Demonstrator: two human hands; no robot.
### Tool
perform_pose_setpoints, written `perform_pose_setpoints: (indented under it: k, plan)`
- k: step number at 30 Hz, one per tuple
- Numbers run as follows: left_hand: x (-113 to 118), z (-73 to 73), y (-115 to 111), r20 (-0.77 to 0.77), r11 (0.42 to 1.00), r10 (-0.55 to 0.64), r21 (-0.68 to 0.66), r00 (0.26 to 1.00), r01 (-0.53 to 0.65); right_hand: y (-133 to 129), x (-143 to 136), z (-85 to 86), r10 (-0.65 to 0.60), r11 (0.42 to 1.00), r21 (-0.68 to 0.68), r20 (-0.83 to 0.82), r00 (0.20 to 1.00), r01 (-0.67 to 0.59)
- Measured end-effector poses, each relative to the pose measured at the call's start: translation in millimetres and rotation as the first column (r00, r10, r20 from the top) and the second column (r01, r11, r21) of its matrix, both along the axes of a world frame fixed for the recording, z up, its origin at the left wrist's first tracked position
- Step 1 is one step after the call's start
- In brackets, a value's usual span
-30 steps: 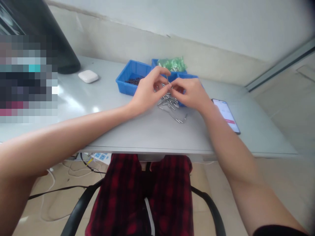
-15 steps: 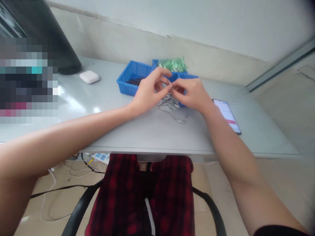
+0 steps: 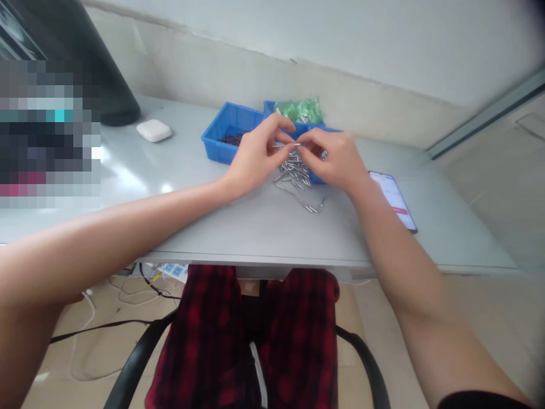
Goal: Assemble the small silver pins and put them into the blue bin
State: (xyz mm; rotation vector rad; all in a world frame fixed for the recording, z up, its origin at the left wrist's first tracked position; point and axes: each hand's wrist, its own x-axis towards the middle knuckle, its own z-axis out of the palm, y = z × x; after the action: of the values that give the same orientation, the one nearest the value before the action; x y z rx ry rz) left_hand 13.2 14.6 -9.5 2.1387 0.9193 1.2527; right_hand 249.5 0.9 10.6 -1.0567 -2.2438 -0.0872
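My left hand [image 3: 259,150] pinches a thin silvery metal rod [image 3: 297,144] between thumb and fingers. At the rod's other end, the closed thumb and fingertips of my right hand [image 3: 334,154] meet it. Both hands hover over a pile of similar silvery rods [image 3: 296,170] on the grey table. Several loose rods [image 3: 307,207] lie nearer to me, apart from the heap. Behind my left hand stands a blue bin [image 3: 218,150] with dark small parts [image 3: 231,140] in it. Another blue bin [image 3: 269,107] at the back holds a green plastic bag [image 3: 300,109]. My right hand partly hides a further blue bin [image 3: 317,177].
A phone [image 3: 394,200] with its screen lit lies right of my right forearm. A white rounded case [image 3: 154,130] sits at the left, near a dark monitor-like object [image 3: 114,91]. The wall runs behind the bins. Cables and a power strip [image 3: 175,271] show below the table edge.
My fingertips have shifted slightly, and the rod between them now lies nearly level and shows more clearly. My right hand's fingers have opened out a little around it. The pile looks the same.
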Motion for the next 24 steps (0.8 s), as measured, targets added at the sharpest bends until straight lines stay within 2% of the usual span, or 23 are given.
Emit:
perform_pose_setpoints:
  k: [7, 13, 24]
  plan:
    - [-0.9, 3.6, -2.7, 0.018, 0.999, -0.011, -0.039, 1.0, 0.012, -5.6, -2.8, 4.6, -0.008, 0.998, -0.058, -0.068, 0.998, 0.004]
    - [-1.5, 2.0, -0.7, -0.001, 1.0, -0.015, -0.026, 1.0, 0.015, -6.8, -3.9, 9.0, 0.099, 0.993, -0.056, -0.032, 0.995, -0.101]
    - [-2.0, 1.8, 0.3, -0.025, 1.0, -0.013, -0.024, 1.0, 0.012, -9.8, -5.3, 9.4, 0.066, 0.995, -0.073, 0.018, 0.998, -0.065]
